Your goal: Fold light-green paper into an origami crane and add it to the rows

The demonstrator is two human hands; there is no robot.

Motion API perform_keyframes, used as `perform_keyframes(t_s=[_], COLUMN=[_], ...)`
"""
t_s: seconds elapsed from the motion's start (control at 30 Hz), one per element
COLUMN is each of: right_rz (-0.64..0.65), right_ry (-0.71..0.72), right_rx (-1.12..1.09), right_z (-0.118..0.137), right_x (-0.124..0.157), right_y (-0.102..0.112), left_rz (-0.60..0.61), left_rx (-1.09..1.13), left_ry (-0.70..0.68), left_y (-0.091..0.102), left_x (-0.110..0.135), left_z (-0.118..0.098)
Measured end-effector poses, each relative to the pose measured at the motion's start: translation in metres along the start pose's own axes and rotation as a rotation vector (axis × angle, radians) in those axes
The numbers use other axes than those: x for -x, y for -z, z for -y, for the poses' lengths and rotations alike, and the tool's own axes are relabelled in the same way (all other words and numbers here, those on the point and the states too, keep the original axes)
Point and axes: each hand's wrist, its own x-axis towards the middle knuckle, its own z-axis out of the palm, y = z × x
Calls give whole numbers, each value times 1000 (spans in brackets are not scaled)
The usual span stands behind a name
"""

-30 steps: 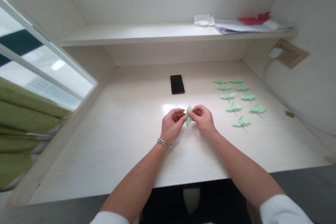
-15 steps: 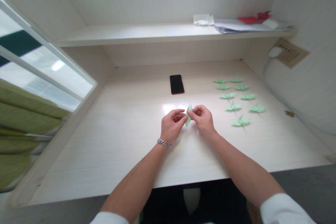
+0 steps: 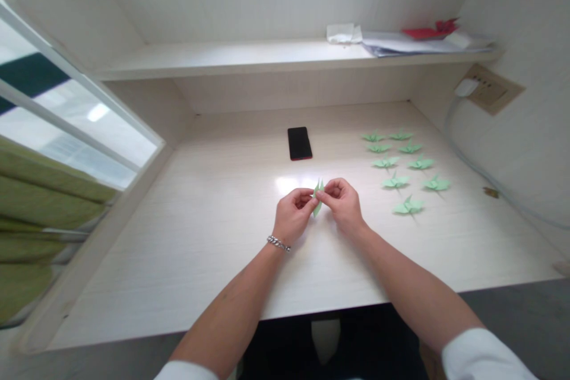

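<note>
A small piece of folded light green paper (image 3: 317, 208) is held upright between both hands over the middle of the desk, with two narrow points sticking up. My left hand (image 3: 291, 214), a chain bracelet at its wrist, pinches the paper's left side with thumb and fingers. From the right, my right hand (image 3: 344, 205) grips it, thumb on the near face. The fingertips hide part of the folds. To the right, several green paper cranes (image 3: 408, 206) stand in two rough columns, apart from my hands.
Beyond my hands lies a black phone (image 3: 300, 143) on the desk (image 3: 200, 214). A shelf (image 3: 231, 59) crosses the back, bearing papers (image 3: 401, 43) and a red paper item (image 3: 421, 32). At right, a white cable (image 3: 472, 169) runs down from a wall socket (image 3: 494, 92).
The folded paper has shifted slightly left and turned, and its two upper points now show more apart. My left fingers have closed in nearer to it. The cranes and phone stay put.
</note>
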Motion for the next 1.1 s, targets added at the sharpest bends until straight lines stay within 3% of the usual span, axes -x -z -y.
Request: perform_keyframes(t_s=[0.57,1.1], right_rz=[84,17], right_ry=[-45,-50], right_rx=[0,-7], right_z=[4,7], right_x=[-3,-4], right_y=[5,7], left_rz=[76,109], left_rx=[-117,-62], left_ry=[5,39], left_y=[3,2], left_x=[0,0], left_z=[-1,1])
